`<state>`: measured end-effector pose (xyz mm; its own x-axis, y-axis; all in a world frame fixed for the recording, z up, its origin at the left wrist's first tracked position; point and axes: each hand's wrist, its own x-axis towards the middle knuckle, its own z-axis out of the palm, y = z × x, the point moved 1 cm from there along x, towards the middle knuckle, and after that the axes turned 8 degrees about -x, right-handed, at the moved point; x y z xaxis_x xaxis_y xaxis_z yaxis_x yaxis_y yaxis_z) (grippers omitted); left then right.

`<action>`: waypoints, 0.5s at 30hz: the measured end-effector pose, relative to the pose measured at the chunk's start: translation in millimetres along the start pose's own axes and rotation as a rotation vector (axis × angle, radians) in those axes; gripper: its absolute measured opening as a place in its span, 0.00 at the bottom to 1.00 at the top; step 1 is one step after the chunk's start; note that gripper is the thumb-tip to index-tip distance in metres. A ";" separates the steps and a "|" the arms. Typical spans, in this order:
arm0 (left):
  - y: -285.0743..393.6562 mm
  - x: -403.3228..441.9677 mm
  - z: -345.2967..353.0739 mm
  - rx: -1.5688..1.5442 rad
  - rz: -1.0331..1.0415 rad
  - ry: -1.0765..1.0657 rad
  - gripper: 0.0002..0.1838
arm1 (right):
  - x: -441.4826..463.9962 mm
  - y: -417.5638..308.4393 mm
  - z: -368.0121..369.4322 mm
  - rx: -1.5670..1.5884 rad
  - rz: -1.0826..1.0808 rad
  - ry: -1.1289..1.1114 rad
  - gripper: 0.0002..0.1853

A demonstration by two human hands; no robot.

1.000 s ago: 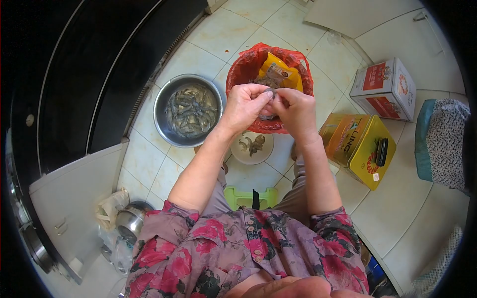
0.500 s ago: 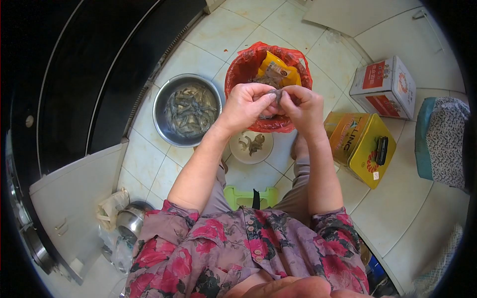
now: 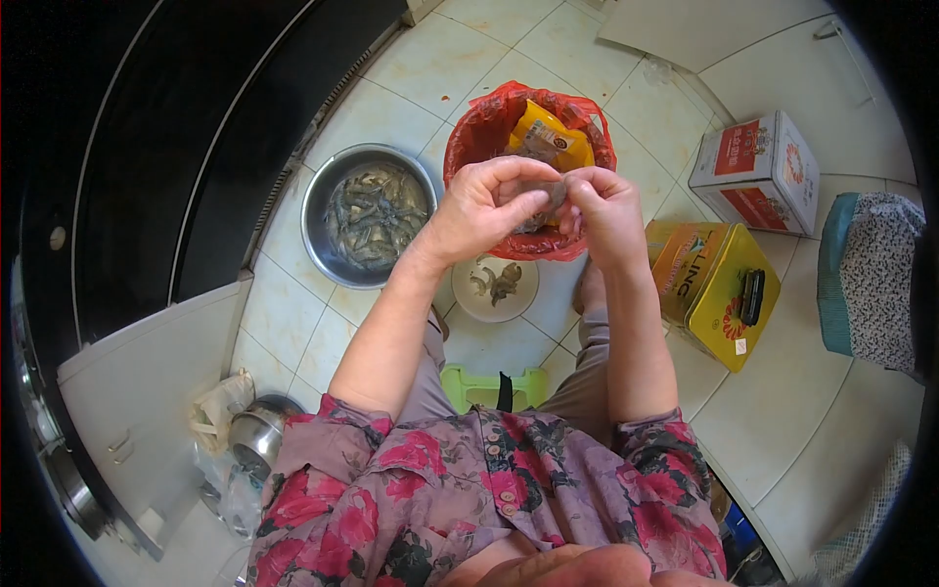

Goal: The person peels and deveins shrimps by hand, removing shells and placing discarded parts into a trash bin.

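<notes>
My left hand [image 3: 489, 207] and my right hand [image 3: 608, 217] meet over a bin [image 3: 469, 137] lined with a red plastic bag. Between their fingertips is a small grey shrimp [image 3: 554, 193], partly covered by the fingers. Both hands are closed on it, thumbs against forefingers. To the left, a steel basin [image 3: 311, 217] holds many grey raw shrimp [image 3: 377, 217]. Below my hands, a white plate [image 3: 523, 303] carries several peeled shrimp [image 3: 504, 284]. A yellow packet [image 3: 548, 137] and scraps lie in the bin.
On the right stand a yellow tin [image 3: 724, 303] with a black handle and a white and red carton [image 3: 758, 166]. A green stool [image 3: 455, 386] is between my legs. Metal pots [image 3: 259, 435] and bags lie at lower left, by the cabinet [image 3: 156, 362].
The fingers of both hands have shifted slightly around the shrimp. My left fingers are more arched, and my right hand has moved a little downward and right.
</notes>
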<state>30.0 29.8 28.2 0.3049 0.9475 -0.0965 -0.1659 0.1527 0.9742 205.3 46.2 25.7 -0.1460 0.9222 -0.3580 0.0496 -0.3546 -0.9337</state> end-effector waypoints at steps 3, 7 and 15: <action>0.6 0.8 6.5 0.071 0.131 0.024 0.07 | -3.3 -0.7 4.5 -0.137 -0.078 -0.023 0.07; 9.1 -1.8 4.3 0.328 0.082 0.004 0.08 | -4.0 1.8 7.5 -0.202 -0.086 0.008 0.06; -5.1 4.1 4.1 0.330 0.217 0.152 0.08 | 3.1 6.2 9.0 -0.043 -0.065 0.130 0.07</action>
<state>36.0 31.8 23.7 0.1500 0.9822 0.1130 0.1060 -0.1296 0.9859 196.3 45.5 18.9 -0.0216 0.9562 -0.2920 0.0865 -0.2892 -0.9533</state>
